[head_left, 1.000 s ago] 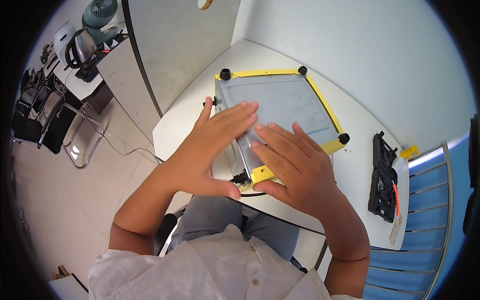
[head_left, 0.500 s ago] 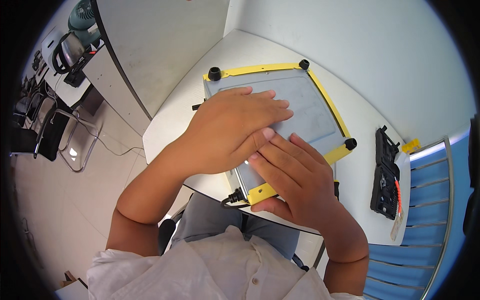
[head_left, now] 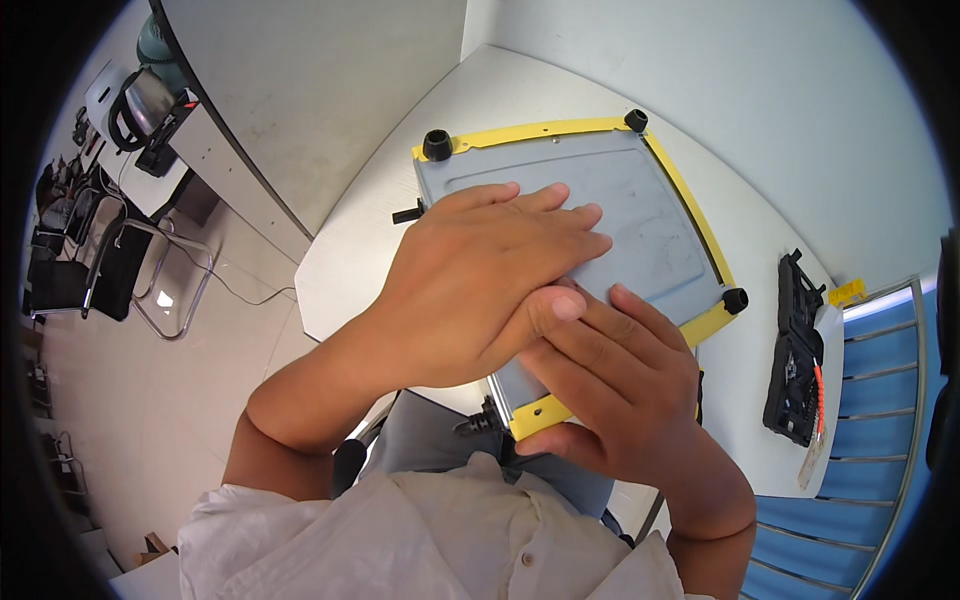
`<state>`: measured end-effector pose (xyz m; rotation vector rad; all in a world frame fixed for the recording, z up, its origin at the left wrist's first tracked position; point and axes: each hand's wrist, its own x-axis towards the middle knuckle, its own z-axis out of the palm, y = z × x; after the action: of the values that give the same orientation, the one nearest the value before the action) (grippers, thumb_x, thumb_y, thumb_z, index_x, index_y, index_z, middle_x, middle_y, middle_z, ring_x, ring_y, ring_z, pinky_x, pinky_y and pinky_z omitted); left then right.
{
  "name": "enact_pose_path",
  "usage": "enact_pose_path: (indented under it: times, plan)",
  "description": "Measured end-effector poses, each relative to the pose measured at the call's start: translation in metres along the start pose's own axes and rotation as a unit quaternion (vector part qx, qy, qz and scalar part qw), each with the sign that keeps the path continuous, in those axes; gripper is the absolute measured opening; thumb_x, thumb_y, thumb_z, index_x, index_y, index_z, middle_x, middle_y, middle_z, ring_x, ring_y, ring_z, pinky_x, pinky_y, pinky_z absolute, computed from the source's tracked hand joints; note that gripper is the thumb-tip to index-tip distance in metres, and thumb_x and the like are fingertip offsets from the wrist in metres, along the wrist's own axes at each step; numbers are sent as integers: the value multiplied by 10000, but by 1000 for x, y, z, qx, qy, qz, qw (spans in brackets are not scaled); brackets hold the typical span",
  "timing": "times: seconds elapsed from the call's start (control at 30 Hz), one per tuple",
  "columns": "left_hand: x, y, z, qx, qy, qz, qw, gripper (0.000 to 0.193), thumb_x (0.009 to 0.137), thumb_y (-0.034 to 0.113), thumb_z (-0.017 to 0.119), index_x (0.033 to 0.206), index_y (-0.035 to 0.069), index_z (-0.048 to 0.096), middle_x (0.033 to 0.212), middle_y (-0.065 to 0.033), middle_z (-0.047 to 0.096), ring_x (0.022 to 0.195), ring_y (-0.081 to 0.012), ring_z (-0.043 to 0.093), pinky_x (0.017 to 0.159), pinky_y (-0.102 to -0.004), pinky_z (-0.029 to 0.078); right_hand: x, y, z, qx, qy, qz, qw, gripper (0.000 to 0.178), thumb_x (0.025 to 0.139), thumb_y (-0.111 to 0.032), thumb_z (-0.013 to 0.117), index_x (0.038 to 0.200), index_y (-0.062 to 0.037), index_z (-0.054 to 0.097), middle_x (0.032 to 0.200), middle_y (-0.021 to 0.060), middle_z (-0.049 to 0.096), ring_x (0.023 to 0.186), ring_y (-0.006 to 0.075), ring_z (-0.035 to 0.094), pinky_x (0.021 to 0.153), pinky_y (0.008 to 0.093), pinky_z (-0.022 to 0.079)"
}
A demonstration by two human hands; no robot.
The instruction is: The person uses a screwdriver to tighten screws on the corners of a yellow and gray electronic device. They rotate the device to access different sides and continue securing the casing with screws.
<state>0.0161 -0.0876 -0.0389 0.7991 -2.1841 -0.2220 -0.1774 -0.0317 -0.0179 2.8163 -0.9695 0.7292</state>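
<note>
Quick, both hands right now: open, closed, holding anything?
Left hand: open, palm down over the gray-and-yellow device, not grasping anything.
Right hand: over the near yellow edge, apparently holding it between fingers and thumb.

Left hand point(head_left: 480, 270): palm down, fingers slightly spread. Right hand point(head_left: 630, 390): fingers extended, thumb apart. Left thumb point(head_left: 553, 308) overlaps right fingers. Elbows point(head_left: 283, 462) bent.

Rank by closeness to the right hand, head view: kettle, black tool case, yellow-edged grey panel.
1. Yellow-edged grey panel: under the right hand.
2. Black tool case: to its right.
3. Kettle: far upper left.
</note>
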Motion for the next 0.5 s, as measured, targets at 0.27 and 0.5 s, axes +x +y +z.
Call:
enact_pose_path:
  times: [0.27,0.5]
  plan:
    - [2,2,-8,-25,-34,6,999,527,944,448,415,1256,62,591,1323,-123,580,1283,-309,499,1058,-455,336,5,3,-9,74,-21,21,997,526,800,-459,680,1170,-90,616,1245,84,594,1215,280,531,1035,470,391]
    - [-2,-8,-15,10,-104,76,992,991,771,779,462,1427,39,407,1466,-162,422,1378,-358,361,1122,-500,241,12,10,-32,83,-144,6,986,598,810,-415,684,1287,-83,543,1351,109,512,1314,315,425,1071,540,336]
